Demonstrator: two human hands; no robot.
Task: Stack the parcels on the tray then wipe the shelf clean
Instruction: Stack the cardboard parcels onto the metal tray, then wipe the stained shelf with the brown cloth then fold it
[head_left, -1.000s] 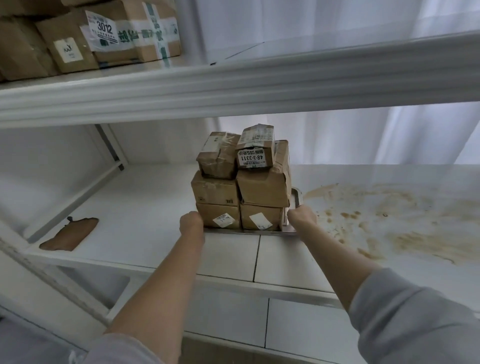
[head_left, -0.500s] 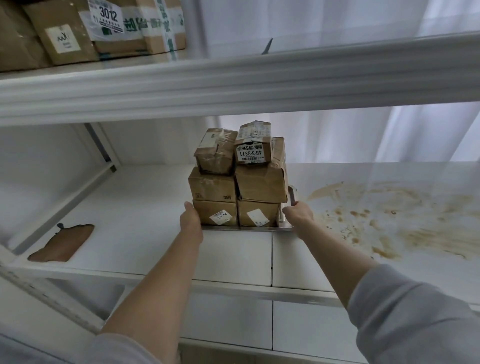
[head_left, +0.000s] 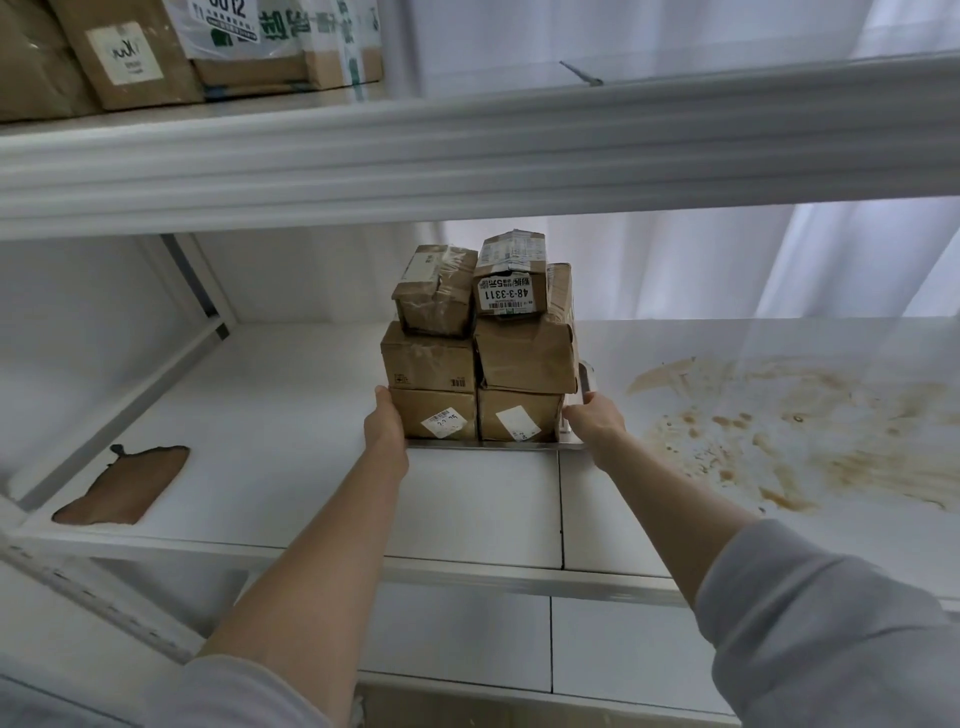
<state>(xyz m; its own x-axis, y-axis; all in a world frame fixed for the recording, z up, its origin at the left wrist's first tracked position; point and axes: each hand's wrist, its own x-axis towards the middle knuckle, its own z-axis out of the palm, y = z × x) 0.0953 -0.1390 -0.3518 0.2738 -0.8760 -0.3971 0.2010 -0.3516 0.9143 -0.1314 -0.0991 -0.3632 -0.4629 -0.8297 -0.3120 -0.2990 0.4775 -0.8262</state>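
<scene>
Shelf (head_left: 291, 415) open L & R of parcel stack (head_left: 480, 353) (rag (head_left: 124, 483) far L); upper shelf (head_left: 467, 161) overhead.

Six parcels (head_left: 524, 353), perhaps seven; one tray (head_left: 493, 445), one cloth (head_left: 122, 483)

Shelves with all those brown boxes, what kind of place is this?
Probably a parcel storeroom: taped, labelled parcels stacked on a tray, more numbered boxes above, and a plain white metal shelf.

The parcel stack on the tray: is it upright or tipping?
Upright: the parcels stand three tiers high on the tray, none fallen.
</scene>
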